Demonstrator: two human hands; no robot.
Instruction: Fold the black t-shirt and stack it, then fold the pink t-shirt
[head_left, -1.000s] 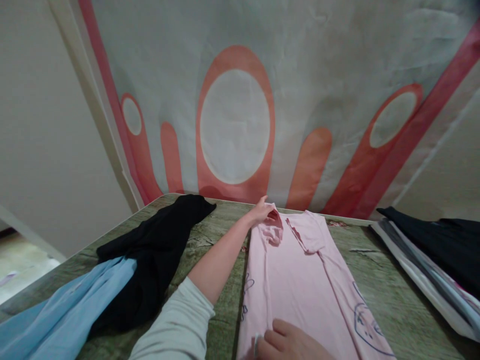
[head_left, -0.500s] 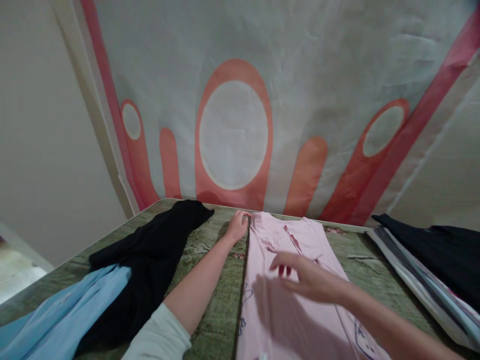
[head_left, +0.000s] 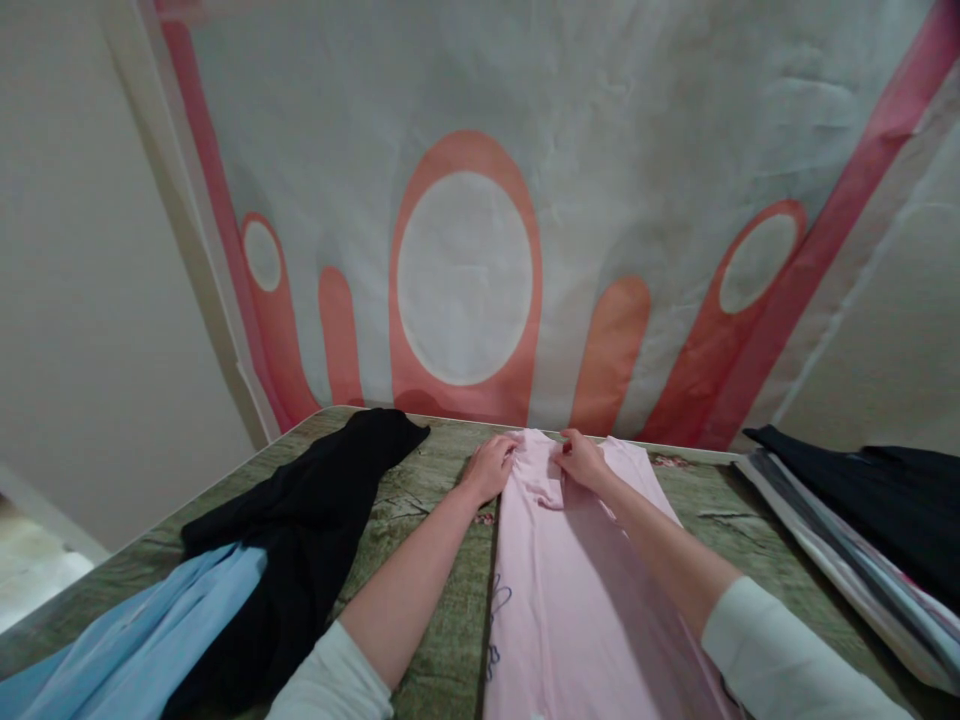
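A pink shirt lies lengthwise on the table, its collar end toward the far edge and dark line drawings along its left side. At its far left corner my left hand has its fingers closed on the pink cloth. My right hand pinches the same shirt near the neckline, a short way to the right. Small folds of fabric bunch up between both hands. My right forearm crosses over the shirt and hides part of its right side.
Left on the wood-patterned table lie a black garment and a light blue garment. A stack of folded clothes sits at the right. Behind the far edge stands a wall sheet with orange shapes.
My right hand has moved forward from above the middle of the shirt to its neckline and taken hold there. My left hand has shifted slightly right on the corner.
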